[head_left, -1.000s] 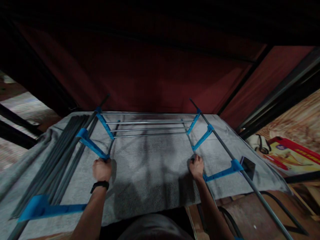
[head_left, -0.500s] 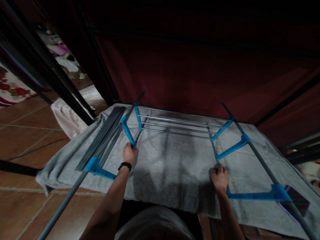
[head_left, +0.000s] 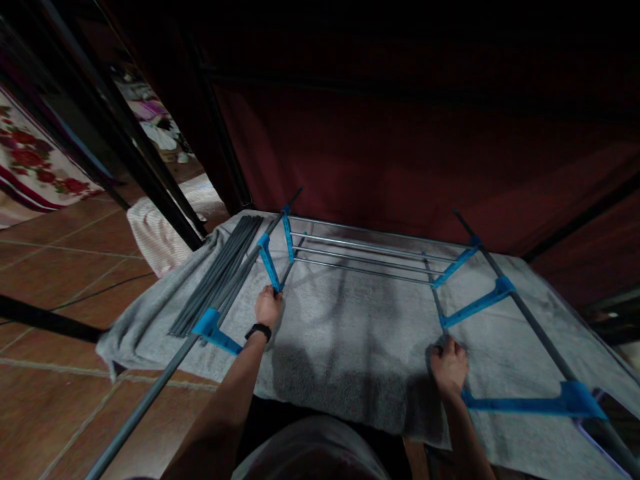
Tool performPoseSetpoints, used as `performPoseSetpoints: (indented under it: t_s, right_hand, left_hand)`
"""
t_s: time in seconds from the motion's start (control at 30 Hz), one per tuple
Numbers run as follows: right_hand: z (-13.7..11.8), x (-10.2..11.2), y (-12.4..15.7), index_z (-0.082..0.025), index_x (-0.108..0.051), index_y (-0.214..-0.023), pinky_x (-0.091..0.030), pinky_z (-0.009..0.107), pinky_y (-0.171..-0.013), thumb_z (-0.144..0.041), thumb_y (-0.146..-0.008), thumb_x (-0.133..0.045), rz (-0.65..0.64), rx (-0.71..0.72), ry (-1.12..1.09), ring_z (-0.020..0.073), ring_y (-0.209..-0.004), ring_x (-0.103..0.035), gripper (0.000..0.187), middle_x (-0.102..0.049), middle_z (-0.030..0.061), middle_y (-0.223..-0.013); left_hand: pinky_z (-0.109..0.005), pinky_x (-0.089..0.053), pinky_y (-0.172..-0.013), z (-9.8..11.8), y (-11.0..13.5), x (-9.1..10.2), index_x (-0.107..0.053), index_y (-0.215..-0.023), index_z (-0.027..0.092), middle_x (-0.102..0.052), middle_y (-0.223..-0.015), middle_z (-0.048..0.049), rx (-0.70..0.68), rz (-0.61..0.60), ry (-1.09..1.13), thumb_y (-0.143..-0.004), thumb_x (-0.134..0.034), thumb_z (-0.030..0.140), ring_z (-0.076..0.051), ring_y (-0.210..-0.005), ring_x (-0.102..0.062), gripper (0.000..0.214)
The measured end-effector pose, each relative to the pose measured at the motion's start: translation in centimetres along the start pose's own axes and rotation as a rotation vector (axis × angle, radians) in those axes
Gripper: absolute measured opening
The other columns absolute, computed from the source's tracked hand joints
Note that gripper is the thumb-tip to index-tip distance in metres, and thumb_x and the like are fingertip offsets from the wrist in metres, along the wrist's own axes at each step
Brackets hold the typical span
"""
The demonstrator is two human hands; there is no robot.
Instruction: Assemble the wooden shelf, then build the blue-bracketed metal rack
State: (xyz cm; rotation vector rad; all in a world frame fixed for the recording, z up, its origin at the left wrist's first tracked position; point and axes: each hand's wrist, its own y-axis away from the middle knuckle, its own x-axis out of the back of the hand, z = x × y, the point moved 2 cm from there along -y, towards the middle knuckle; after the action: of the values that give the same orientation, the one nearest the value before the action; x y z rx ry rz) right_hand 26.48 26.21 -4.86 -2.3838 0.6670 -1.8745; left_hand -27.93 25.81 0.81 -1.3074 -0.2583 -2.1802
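A partly assembled rack lies on a grey cloth, with two side frames of grey tubes joined by blue plastic brackets. Several thin metal crossbars (head_left: 365, 250) link the sides at the far end. My left hand (head_left: 267, 308) is closed round the inner tube of the left side, right by a middle blue bracket (head_left: 270, 264). On the right side, my right hand (head_left: 450, 367) grips the inner tube just nearer to me than another blue bracket (head_left: 477, 303). A nearer bracket (head_left: 533, 404) extends behind my right wrist to the thick outer tube (head_left: 543, 333).
Several loose grey tubes (head_left: 217, 277) lie bundled on the grey cloth (head_left: 350, 333) at the left. A phone-like flat object (head_left: 605, 433) is partly under the right outer tube. Dark posts and a tiled floor (head_left: 65, 287) are at the left; a dark red panel (head_left: 375, 160) stands behind.
The view has turned slightly left, so everything appears farther right. Both hands keep their hold at about the same places on the rack.
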Motion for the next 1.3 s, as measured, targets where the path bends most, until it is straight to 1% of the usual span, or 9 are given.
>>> performPoseSetpoints:
  t_s: [0.3,0.47,0.6,0.7,0.77,0.93,1.03,1.17,1.3]
  right_hand:
    - [-0.1,0.0,0.3,-0.003,-0.053,-0.134,-0.047,0.049,-0.086,-0.032,-0.086,-0.044,0.047,0.030,0.028,0.0368,-0.103,-0.059,0.057,-0.060,0.0252,-0.113]
    - [-0.8,-0.2,1.2,-0.001,-0.046,-0.142,-0.044,0.055,-0.095,-0.032,-0.086,-0.046,0.163,0.157,-0.033,0.0418,-0.122,-0.050,0.064,-0.050,0.0296,-0.135]
    - [-2.9,-1.1,3.1,-0.006,-0.049,-0.140,-0.041,0.055,-0.102,-0.032,-0.088,-0.041,0.176,0.303,-0.155,0.0390,-0.131,-0.044,0.059,-0.046,0.0256,-0.142]
    - [-4.2,-1.8,4.5,-0.009,-0.054,-0.136,-0.040,0.052,-0.103,-0.030,-0.091,-0.035,0.102,0.321,-0.186,0.0352,-0.126,-0.048,0.054,-0.051,0.0219,-0.137]
    - [-4.6,-2.1,5.1,-0.010,-0.056,-0.135,-0.039,0.052,-0.104,-0.030,-0.091,-0.032,0.062,0.311,-0.165,0.0344,-0.123,-0.050,0.054,-0.054,0.0207,-0.135]
    - [-4.7,-2.1,5.2,-0.013,-0.055,-0.136,-0.037,0.051,-0.107,-0.032,-0.091,-0.031,0.038,0.280,-0.140,0.0336,-0.123,-0.051,0.054,-0.055,0.0177,-0.136]
    - [-4.8,-1.9,5.1,-0.013,-0.054,-0.137,-0.037,0.051,-0.106,-0.030,-0.091,-0.032,0.037,0.283,-0.123,0.0333,-0.123,-0.051,0.054,-0.055,0.0179,-0.137]
    - [-5.0,-1.7,5.2,-0.012,-0.053,-0.138,-0.038,0.052,-0.104,-0.028,-0.091,-0.034,0.037,0.288,-0.122,0.0336,-0.121,-0.052,0.053,-0.055,0.0190,-0.136]
    - [-4.9,-1.4,5.3,-0.012,-0.053,-0.138,-0.039,0.054,-0.101,-0.029,-0.092,-0.033,0.038,0.314,-0.133,0.0357,-0.119,-0.052,0.053,-0.057,0.0197,-0.134]
  left_hand:
    - [-0.033,-0.043,-0.075,0.4,0.2,0.1,-0.061,-0.090,0.019,-0.065,-0.094,-0.0115,0.050,0.019,0.002,-0.088,-0.057,0.020,-0.024,-0.088,-0.062,0.005]
    - [-0.033,-0.045,-0.080,0.4,0.3,0.2,-0.060,-0.097,0.017,-0.063,-0.097,-0.0122,0.046,0.014,0.068,-0.086,-0.060,0.018,-0.024,-0.092,-0.062,0.011]
    - [-0.038,-0.043,-0.093,1.1,2.0,0.7,-0.054,-0.112,0.015,-0.060,-0.108,-0.0146,0.116,0.185,0.109,-0.086,-0.061,0.022,-0.027,-0.109,-0.057,0.028]
    - [-0.043,-0.043,-0.096,2.2,4.1,0.7,-0.053,-0.108,0.016,-0.058,-0.110,-0.0158,0.140,0.330,0.135,-0.086,-0.056,0.018,-0.029,-0.114,-0.055,0.023]
    - [-0.043,-0.045,-0.093,3.5,5.3,0.4,-0.055,-0.101,0.018,-0.059,-0.103,-0.0127,0.075,0.337,0.202,-0.084,-0.052,0.011,-0.028,-0.107,-0.058,0.018]
    - [-0.037,-0.051,-0.084,9.9,7.4,0.2,-0.061,-0.093,0.022,-0.063,-0.093,-0.0086,-0.269,0.134,0.457,-0.092,-0.046,0.011,-0.022,-0.093,-0.062,0.018]
    - [-0.033,-0.052,-0.085,16.0,7.3,2.0,-0.063,-0.103,0.020,-0.065,-0.097,-0.0072,-0.463,0.168,0.598,-0.092,-0.044,0.008,-0.019,-0.095,-0.063,0.025]
    - [-0.030,-0.050,-0.089,24.7,4.4,6.4,-0.063,-0.111,0.020,-0.067,-0.104,-0.0072,-0.688,0.276,0.700,-0.094,-0.047,0.011,-0.018,-0.101,-0.062,0.026]
    - [-0.029,-0.048,-0.091,30.2,-1.1,11.2,-0.065,-0.111,0.019,-0.069,-0.108,-0.0084,-0.654,0.384,0.637,-0.098,-0.044,0.013,-0.018,-0.102,-0.064,0.026]
